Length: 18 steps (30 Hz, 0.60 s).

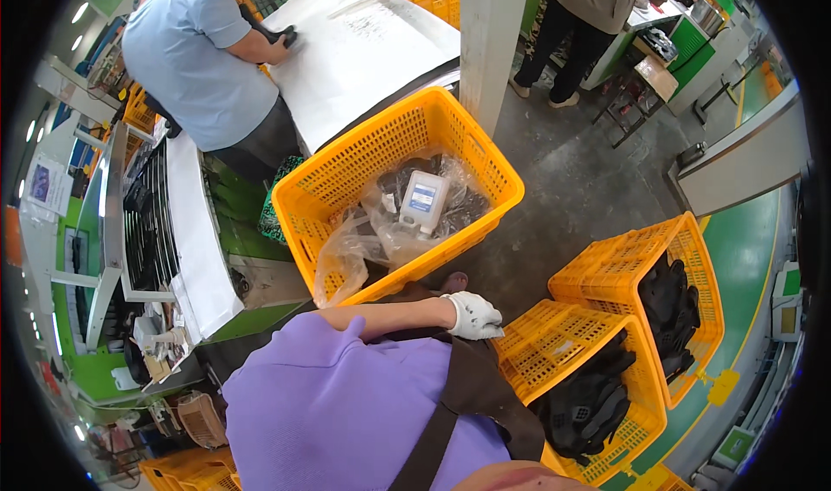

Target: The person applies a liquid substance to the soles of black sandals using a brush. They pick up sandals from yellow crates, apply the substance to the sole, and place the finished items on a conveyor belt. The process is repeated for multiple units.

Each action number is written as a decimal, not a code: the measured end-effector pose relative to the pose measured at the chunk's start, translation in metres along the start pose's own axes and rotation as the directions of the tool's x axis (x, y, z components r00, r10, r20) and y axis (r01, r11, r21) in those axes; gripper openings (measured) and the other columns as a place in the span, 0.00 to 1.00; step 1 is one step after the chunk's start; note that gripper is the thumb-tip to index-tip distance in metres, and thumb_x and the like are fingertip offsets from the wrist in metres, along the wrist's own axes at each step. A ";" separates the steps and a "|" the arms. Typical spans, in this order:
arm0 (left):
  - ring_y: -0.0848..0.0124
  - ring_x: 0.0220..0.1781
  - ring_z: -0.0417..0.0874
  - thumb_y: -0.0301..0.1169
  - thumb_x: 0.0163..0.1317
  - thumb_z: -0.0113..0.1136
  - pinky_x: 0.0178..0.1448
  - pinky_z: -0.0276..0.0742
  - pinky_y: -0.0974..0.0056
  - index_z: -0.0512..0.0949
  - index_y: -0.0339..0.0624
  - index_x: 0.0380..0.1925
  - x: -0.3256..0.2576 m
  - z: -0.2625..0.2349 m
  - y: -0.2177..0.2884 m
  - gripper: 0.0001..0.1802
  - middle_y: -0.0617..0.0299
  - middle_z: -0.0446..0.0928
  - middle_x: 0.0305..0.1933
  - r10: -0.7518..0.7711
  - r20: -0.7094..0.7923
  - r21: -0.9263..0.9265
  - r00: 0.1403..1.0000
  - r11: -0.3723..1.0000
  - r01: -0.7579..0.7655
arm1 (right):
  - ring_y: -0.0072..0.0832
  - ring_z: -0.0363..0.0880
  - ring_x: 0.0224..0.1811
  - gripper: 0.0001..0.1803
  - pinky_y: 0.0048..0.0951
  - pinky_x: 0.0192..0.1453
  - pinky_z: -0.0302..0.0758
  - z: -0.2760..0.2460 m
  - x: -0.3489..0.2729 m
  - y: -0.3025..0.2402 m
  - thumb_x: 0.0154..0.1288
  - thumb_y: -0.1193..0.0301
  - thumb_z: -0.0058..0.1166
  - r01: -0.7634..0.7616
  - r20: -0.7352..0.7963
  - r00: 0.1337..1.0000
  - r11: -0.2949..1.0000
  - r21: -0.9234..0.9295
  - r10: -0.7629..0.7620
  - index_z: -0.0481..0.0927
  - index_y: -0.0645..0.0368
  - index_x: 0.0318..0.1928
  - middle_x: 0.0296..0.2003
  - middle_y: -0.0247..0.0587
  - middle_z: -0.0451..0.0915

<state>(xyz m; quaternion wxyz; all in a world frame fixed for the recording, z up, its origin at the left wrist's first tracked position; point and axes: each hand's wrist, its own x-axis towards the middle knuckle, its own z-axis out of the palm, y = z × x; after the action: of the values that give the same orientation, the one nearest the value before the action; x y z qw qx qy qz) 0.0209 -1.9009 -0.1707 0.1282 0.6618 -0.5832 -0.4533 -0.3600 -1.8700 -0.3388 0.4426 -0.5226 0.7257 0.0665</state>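
Note:
My left hand, in a white glove, reaches across in front of my body. Its fingers are bent and pressed together, and their undersides are hidden. The fingertips lie close to the left corner of a yellow crate holding black moulded parts; whether they touch it I cannot tell. My right hand is out of the picture. Ahead stands a larger yellow perforated crate, with clear plastic bags and a white square bottle with a blue-and-white label inside.
Another yellow crate with black parts stands at the right. A white pillar rises behind the middle crate. At the left, a person in a light blue shirt handles a dark piece over a white table. Another person stands farther back.

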 end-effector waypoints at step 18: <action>0.50 0.42 0.80 0.45 0.64 0.52 0.47 0.75 0.51 0.77 0.43 0.45 0.152 -0.073 0.027 0.19 0.48 0.79 0.40 -0.068 -0.118 0.306 0.991 0.946 0.102 | 0.17 0.76 0.25 0.10 0.20 0.29 0.73 -0.291 0.213 -0.226 0.64 0.65 0.55 0.145 0.283 0.891 0.815 0.561 -0.354 0.79 0.59 0.39 0.26 0.32 0.79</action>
<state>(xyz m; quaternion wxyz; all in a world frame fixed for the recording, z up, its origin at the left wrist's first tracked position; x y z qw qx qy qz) 0.0437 -2.0700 -0.1796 0.0333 0.7213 -0.6108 -0.3249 -0.3554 -2.2828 -0.2334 0.7034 -0.4511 0.5409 -0.0957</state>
